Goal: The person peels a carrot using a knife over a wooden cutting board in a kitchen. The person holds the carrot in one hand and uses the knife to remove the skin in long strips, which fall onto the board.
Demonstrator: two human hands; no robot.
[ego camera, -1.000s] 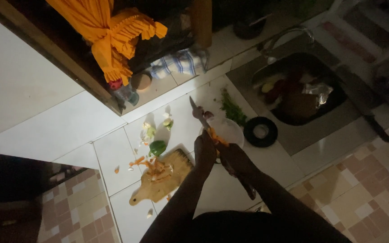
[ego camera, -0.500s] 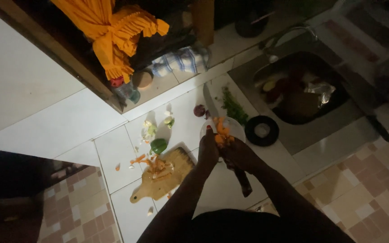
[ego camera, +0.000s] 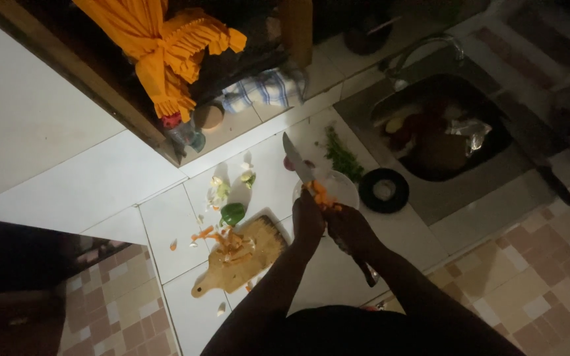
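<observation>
Dim scene lit from above, brightest on the white tiled counter [ego camera: 100, 178] and orange pleated cloth [ego camera: 159, 46], arms and torso lost in near-black shadow, steel sink basin [ego camera: 496, 178] murky, grain and softness throughout, corners darkened, short shadows cast beside the wooden chopping board [ego camera: 239, 254].

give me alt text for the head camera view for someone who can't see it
In dim light, a left hand holds a knife and a right hand holds orange vegetable pieces over a bowl on a white tiled counter. A wooden cutting board with peelings lies left, a sink right.
</observation>
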